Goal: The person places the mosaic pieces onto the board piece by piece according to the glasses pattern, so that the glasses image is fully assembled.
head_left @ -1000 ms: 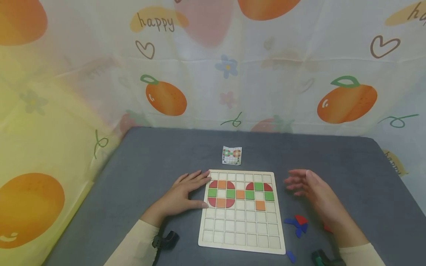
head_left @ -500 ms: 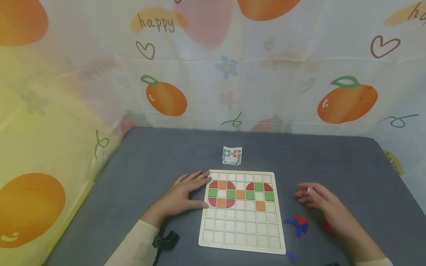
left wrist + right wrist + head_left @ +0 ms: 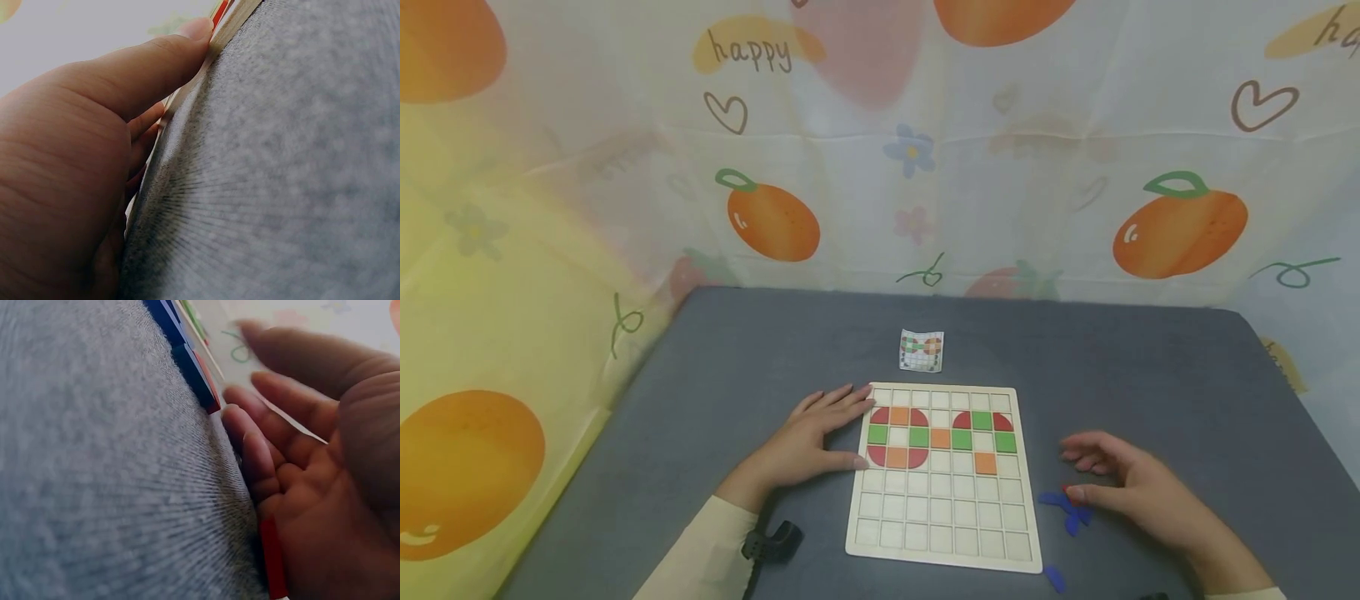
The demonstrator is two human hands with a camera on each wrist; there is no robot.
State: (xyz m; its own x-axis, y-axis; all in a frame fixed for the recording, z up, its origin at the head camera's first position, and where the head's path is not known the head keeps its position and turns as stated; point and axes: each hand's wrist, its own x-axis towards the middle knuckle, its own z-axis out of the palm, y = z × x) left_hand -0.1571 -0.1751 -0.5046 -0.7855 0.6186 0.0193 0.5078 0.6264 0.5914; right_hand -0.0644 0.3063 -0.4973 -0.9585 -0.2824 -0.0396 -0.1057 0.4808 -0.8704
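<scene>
Head view: the left hand [image 3: 808, 442] lies at the left edge of a gridded board [image 3: 917, 510], its fingers straight and spread, thumb and fingertips touching the rim, gripping nothing. The board lies flat on the grey bench [image 3: 775, 333]; its upper rows hold red quarter-rounds with orange and green squares, a complete ring on the left and a partial one on the right. The right hand [image 3: 1150, 492] is loosely parted, thumb apart from gently bent fingers, and has hold of nothing; it hovers by a cluster of blue pieces [image 3: 1072, 525], a red piece [image 3: 209, 387] lying on one of them. The right wrist view shows another red piece [image 3: 274, 559] beside the palm. A small picture card [image 3: 921, 351] lies beyond the board.
</scene>
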